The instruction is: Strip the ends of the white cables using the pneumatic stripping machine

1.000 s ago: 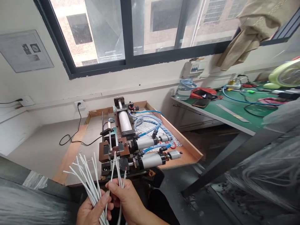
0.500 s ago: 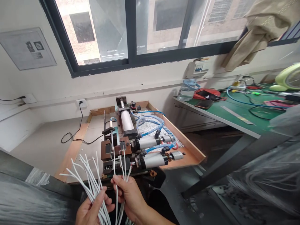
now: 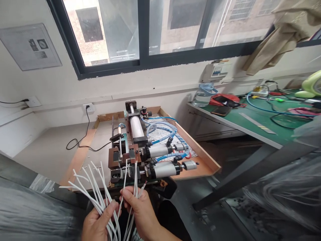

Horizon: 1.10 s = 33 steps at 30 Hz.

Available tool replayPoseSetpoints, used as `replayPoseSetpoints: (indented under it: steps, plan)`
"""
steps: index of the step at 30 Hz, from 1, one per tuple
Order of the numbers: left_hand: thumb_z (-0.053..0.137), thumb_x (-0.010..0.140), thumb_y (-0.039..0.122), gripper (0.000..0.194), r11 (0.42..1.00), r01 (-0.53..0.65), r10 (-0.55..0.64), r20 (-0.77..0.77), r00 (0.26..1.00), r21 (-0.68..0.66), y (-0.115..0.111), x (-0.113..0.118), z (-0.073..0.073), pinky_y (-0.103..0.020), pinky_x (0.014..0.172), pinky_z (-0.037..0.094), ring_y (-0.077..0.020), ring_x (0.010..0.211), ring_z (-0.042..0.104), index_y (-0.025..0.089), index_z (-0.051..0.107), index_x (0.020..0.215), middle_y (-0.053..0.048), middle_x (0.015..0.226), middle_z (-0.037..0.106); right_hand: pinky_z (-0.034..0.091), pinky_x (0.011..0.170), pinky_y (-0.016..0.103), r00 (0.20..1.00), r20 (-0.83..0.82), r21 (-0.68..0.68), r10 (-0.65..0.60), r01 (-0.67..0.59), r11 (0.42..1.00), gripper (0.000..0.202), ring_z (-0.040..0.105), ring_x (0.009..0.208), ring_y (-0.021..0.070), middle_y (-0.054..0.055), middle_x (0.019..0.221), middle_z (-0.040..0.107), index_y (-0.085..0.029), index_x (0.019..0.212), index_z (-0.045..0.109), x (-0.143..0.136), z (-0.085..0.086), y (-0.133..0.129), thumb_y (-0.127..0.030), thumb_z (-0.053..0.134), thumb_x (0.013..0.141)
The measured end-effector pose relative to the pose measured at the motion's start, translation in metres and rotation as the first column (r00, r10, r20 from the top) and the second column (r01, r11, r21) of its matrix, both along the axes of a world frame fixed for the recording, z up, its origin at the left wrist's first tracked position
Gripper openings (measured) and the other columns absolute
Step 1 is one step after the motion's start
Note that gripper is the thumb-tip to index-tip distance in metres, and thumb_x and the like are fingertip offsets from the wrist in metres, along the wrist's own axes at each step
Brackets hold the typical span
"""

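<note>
My left hand (image 3: 101, 219) is closed around a fanned bundle of white cables (image 3: 96, 190), their loose ends pointing up and to the left. Close beside it, my right hand (image 3: 140, 209) grips several more white cables (image 3: 135, 179) and pinches one single cable between thumb and forefinger. A reddish tip shows on one cable at the right of that group. Just beyond both hands stands a pneumatic machine (image 3: 136, 127) with silver cylinders and dark clamping blocks (image 3: 122, 173). The right-hand cable ends overlap the front clamp in view; whether they touch it I cannot tell.
A wooden-edged tray (image 3: 200, 147) surrounds the machine, with blue hoses (image 3: 163, 129) and white scraps inside. To the right, a green-topped table (image 3: 240, 127) holds a phone (image 3: 221, 110), a red pouch and a water jug (image 3: 204, 95). Plastic-wrapped bundles (image 3: 281, 201) flank me.
The single cable pinched in my right hand has come back from the machine's clamp and now leans among the others. The view has shifted slightly.
</note>
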<state>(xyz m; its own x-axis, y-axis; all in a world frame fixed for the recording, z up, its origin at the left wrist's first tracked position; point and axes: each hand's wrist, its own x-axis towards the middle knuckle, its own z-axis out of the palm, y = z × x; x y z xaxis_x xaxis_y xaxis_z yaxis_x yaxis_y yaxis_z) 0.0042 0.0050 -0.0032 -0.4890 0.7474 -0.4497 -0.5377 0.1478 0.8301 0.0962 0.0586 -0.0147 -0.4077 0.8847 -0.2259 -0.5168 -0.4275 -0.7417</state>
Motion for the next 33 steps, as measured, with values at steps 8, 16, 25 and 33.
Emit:
replayPoseSetpoints:
  steps: [8, 16, 25, 33]
  plan:
    - [0.074, 0.045, 0.022, 0.025, 0.997, -0.058, 0.059, 0.016, 0.998, -0.046, -0.001, 0.0, 0.002, -0.026, 0.06, 0.048, -0.0173, 0.058, 0.06, 0.01, 0.064, 0.064, -0.008, 0.061, 0.066, 0.019, 0.04, 0.017, 0.998, -0.019, -0.142, -0.057, 0.054, 0.988, 0.024, 0.032, 0.041, 0.004, -0.001, 0.047, 0.048, -0.009, 0.062, 0.06, -0.005, -0.005, 0.011, -0.03, 0.067, 0.057]
    - [0.073, 0.049, 0.024, 0.023, 0.997, -0.059, 0.057, -0.03, 0.998, -0.041, 0.001, -0.002, -0.003, -0.023, 0.057, 0.046, -0.0144, 0.057, 0.058, 0.011, 0.063, 0.066, -0.005, 0.059, 0.065, 0.021, 0.042, 0.017, 0.996, -0.09, -0.186, -0.002, -0.014, 0.982, 0.025, 0.032, 0.041, 0.0038, -0.003, 0.046, 0.046, -0.009, 0.063, 0.061, -0.008, -0.009, 0.014, -0.032, 0.069, 0.055]
    - [0.074, 0.045, 0.023, 0.026, 0.997, -0.06, 0.059, -0.032, 0.998, -0.038, -0.002, -0.004, -0.005, -0.024, 0.055, 0.047, -0.0153, 0.053, 0.058, 0.01, 0.064, 0.065, -0.006, 0.058, 0.064, 0.022, 0.045, 0.02, 0.999, -0.001, 0.001, -0.043, 0.043, 0.999, 0.028, 0.032, 0.045, 0.0058, -0.001, 0.05, 0.048, -0.01, 0.064, 0.063, -0.003, -0.022, 0.006, -0.036, 0.068, 0.058]
    - [0.078, 0.036, 0.021, 0.032, 0.992, -0.093, 0.093, -0.007, 0.996, -0.09, -0.001, -0.004, 0.0, -0.025, 0.049, 0.047, -0.0159, 0.049, 0.058, 0.011, 0.063, 0.063, -0.005, 0.055, 0.064, 0.017, 0.043, 0.019, 0.997, -0.071, -0.071, -0.019, 0.014, 0.997, 0.028, 0.027, 0.042, 0.0045, -0.003, 0.047, 0.042, -0.01, 0.063, 0.062, -0.007, -0.014, 0.013, -0.038, 0.066, 0.057]
